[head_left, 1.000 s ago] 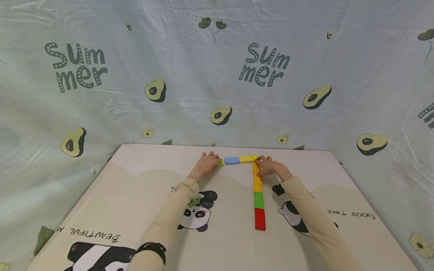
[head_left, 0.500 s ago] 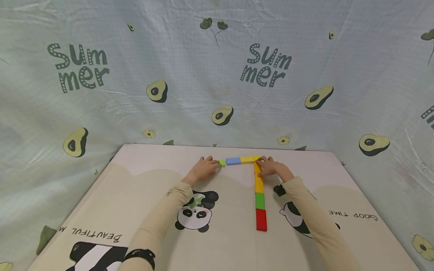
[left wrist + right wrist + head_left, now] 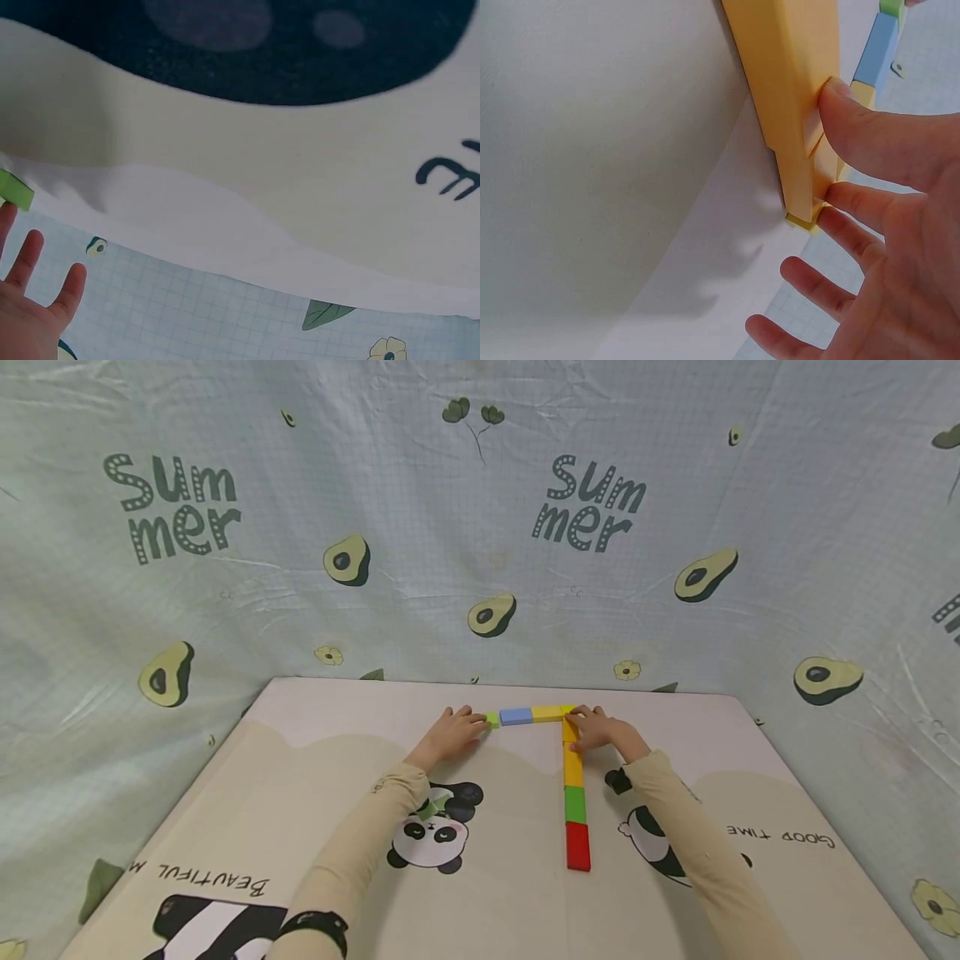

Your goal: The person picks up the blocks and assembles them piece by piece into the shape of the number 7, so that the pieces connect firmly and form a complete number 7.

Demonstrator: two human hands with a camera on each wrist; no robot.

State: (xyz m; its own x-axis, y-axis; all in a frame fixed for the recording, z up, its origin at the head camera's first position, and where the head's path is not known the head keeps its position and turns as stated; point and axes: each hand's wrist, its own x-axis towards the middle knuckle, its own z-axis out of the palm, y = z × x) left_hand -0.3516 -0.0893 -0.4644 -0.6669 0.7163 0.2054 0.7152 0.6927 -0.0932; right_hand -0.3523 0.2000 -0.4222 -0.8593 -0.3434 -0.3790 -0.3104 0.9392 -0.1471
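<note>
In the head view, my left hand (image 3: 452,735) holds a small light green block (image 3: 492,720) by its end, just left of a blue block (image 3: 516,717). The left wrist view shows one fingertip on the green block (image 3: 16,191), other fingers spread, thumb out of frame. My right hand (image 3: 596,729) rests against the corner of the block line. Seen from the right wrist, its thumb touches the side of an orange-yellow block (image 3: 791,67), and two straight fingertips touch the yellow corner blocks (image 3: 804,187). The remaining fingers stand apart from them.
From the corner, a yellow block (image 3: 547,714) leads left to the blue one. Toward me run an orange-yellow block (image 3: 573,765), a green block (image 3: 575,805) and a red block (image 3: 578,847). A panda-printed mat (image 3: 510,893) covers the table; a printed curtain (image 3: 420,510) hangs behind.
The left hand's fingers have shifted, leaving more of the light green block in sight, close to the blue block's left end. The right hand stays at the corner.
</note>
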